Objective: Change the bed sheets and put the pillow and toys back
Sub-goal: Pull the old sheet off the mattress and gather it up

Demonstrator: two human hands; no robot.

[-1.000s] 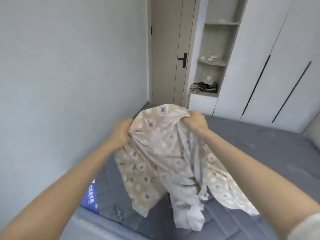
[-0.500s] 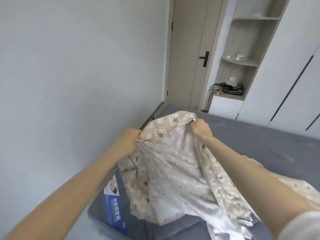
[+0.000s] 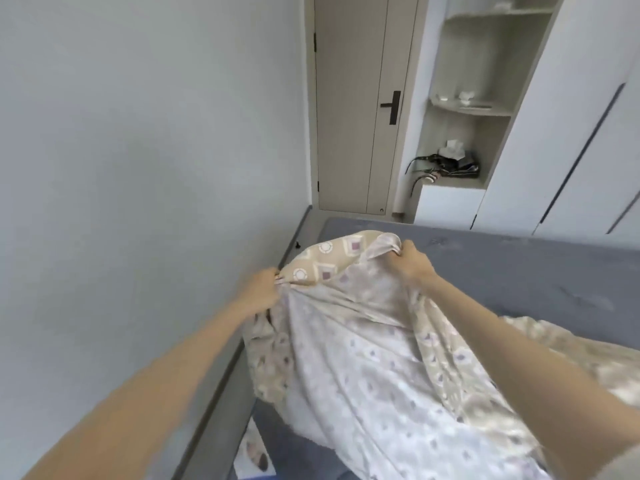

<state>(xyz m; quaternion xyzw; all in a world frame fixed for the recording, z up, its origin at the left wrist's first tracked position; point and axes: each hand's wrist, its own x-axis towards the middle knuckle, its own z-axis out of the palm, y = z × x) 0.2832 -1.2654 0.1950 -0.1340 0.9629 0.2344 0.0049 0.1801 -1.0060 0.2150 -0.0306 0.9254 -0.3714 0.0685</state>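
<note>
Since a second ago your hands have drawn apart, and the bunched sheet (image 3: 363,358) has opened out between them, its paler underside facing you. It sits at the centre of the frame and runs down to the lower right. Its top edge is folded over, showing the beige printed side with circles and purple squares.

Your left grip (image 3: 259,292) is clamped on that edge at centre left, fingers curled into a gathered bunch of cloth. Your right grip (image 3: 414,263) is clamped on the same edge just right of centre, with the fabric pinched under the thumb and fingers. Both forearms reach in from the bottom corners.

From your hands the sheet hangs in folds and lies on the bare grey-blue mattress (image 3: 502,265), trailing off toward the right edge of the frame. A printed label (image 3: 254,452) shows on the mattress at the bottom, just left of the cloth. The grey bed frame (image 3: 221,393) runs along the pale wall (image 3: 138,150) on the left.

Past the foot of the bed, at top centre, stands a closed door (image 3: 349,98) with a dark handle (image 3: 393,106). To its right are open shelves (image 3: 478,109) holding cables and small items, then the white wardrobe (image 3: 588,133).
</note>
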